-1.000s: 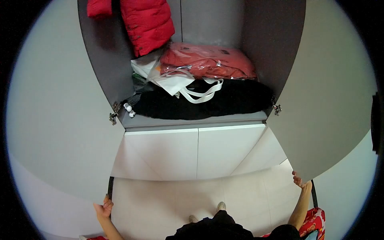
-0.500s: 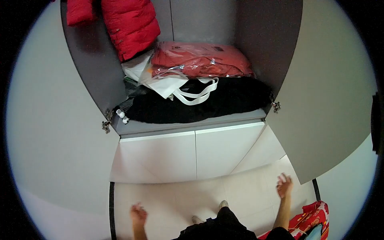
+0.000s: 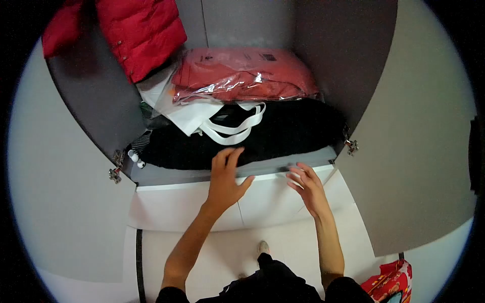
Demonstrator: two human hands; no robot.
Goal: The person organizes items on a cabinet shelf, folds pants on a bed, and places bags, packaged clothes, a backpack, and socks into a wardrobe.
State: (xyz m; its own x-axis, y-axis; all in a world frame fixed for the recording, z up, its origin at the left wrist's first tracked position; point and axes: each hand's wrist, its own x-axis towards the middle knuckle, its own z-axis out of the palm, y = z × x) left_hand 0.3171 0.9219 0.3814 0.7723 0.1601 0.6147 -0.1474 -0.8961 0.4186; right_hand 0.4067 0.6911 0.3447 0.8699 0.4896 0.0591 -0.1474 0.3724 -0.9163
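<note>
My left hand reaches up to the front edge of the wardrobe shelf, fingers apart, its tips near or against a folded black fuzzy item; contact is hard to judge. To its right, my right hand is held with spread fingers in front of the shelf edge, holding nothing. Across the black item lies a white cloth bag with its looped handles hanging forward. On top sits a red garment in a clear plastic bag.
A red puffer jacket hangs at the upper left. Wardrobe doors stand open on both sides, with metal hinges at the shelf's ends. White cabinet doors are below. A red patterned bag stands on the floor at lower right.
Both hands have risen from low at my sides to the shelf's front edge, coming closer together. My view has moved nearer to the wardrobe.
</note>
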